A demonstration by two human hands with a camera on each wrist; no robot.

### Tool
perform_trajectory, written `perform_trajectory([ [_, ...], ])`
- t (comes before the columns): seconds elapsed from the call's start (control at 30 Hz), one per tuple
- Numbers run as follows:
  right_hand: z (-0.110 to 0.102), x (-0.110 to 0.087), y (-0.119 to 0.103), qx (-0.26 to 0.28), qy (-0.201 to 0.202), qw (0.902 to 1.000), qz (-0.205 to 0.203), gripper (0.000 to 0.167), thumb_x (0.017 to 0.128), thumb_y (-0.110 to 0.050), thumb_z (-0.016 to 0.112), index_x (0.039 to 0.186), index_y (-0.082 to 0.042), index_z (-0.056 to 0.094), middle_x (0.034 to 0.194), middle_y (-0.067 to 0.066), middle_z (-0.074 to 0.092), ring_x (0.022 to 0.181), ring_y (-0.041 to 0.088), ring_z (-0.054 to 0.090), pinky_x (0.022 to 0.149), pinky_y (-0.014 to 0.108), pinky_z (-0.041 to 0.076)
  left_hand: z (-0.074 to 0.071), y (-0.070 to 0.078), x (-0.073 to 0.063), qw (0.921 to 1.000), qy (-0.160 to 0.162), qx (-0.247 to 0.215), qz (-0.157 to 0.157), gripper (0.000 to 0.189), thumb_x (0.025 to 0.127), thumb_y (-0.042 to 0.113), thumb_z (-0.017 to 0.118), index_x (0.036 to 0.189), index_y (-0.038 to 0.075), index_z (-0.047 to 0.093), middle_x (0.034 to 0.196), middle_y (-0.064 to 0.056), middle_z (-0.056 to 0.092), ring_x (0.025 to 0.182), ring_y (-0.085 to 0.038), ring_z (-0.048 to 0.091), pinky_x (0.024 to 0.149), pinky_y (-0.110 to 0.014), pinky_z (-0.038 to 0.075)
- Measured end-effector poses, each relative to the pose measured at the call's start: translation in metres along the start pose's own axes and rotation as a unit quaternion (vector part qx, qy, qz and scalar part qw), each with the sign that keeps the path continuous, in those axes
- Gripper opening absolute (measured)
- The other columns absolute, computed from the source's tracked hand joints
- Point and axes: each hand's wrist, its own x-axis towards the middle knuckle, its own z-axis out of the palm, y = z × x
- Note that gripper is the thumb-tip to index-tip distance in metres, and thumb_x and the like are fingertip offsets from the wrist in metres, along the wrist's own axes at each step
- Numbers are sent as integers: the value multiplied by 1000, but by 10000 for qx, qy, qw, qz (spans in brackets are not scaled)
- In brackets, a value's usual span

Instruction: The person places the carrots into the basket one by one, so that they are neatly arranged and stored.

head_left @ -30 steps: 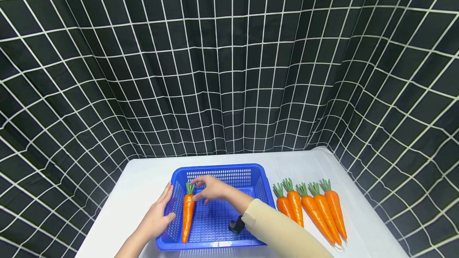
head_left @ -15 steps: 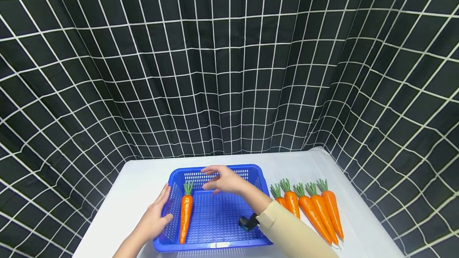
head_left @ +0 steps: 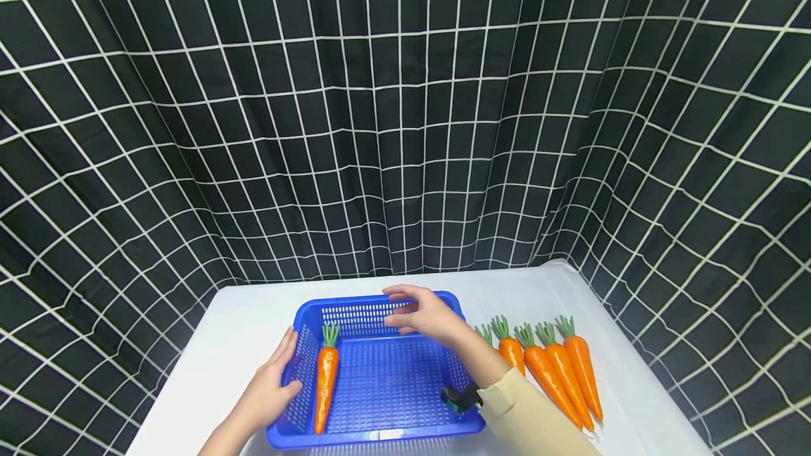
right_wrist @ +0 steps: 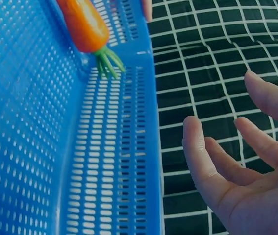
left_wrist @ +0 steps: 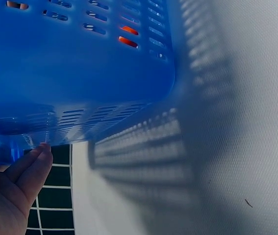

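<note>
A blue plastic basket point(head_left: 380, 435) with slotted walls stands on the table. Inside it, along the left wall, lies one orange carrot point(head_left: 326, 382) with its green stalks toward the back. My left hand point(head_left: 269, 382) rests against the basket's left rim, fingers straight; in the left wrist view the fingertips of that hand point(left_wrist: 11, 196) touch the blue rim. Above the back right part of the basket hovers my right hand point(head_left: 424, 314), holding nothing. In the right wrist view the right hand's fingers point(right_wrist: 200, 156) are spread and loosely bent, apart from the basket.
To the basket's right, several carrots point(head_left: 560, 368) lie side by side on the white table point(head_left: 640, 400), one partly hidden by the right forearm. A black wrist camera point(head_left: 461, 398) hangs under that wrist. A black curtain with white grid lines point(head_left: 405, 125) encloses the table.
My right hand has moved away from the carrot in the basket, rightward and slightly up. That carrot stays along the left wall. My left hand keeps its place at the rim.
</note>
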Motion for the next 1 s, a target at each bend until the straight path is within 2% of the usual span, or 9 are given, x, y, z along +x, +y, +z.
perform_trajectory([
  [0.17,-12,-7,2,-153,205,9996,-105,55,88,-15,76,140,-9,58,142,22,56,122,42,61,88,50,60,1,0,-1,10000,35,-28,46,87,79,8,69,156,-3,30,166,-19,21,144,-46,35,113,-60,31],
  [0.37,-28,-17,0,-226,395,9987,-238,57,90,-12,73,144,-9,54,144,24,54,124,44,60,86,44,62,1,1,-1,10000,60,-58,50,87,78,7,69,156,-3,31,166,-19,22,143,-47,36,112,-61,32],
  [0.67,-43,-28,3,-191,697,9973,-94,56,89,-13,75,142,-9,55,144,22,54,126,44,59,88,49,60,-1,1,-2,10000,18,-39,-27,87,79,8,69,156,-3,30,167,-18,21,143,-47,36,112,-61,32],
  [0.83,-53,-36,6,-257,796,9965,-76,55,90,-11,73,142,-7,54,144,24,54,126,45,59,88,45,61,2,0,0,10000,12,-47,-27,86,79,8,68,156,-3,30,166,-18,21,144,-46,36,112,-61,32],
  [1.0,-59,-43,12,-327,1022,9942,14,55,90,-14,74,141,-10,55,142,21,56,122,40,63,86,41,62,2,0,0,10000,32,-42,-56,86,79,7,68,156,-3,31,166,-18,22,144,-47,35,112,-63,32],
])
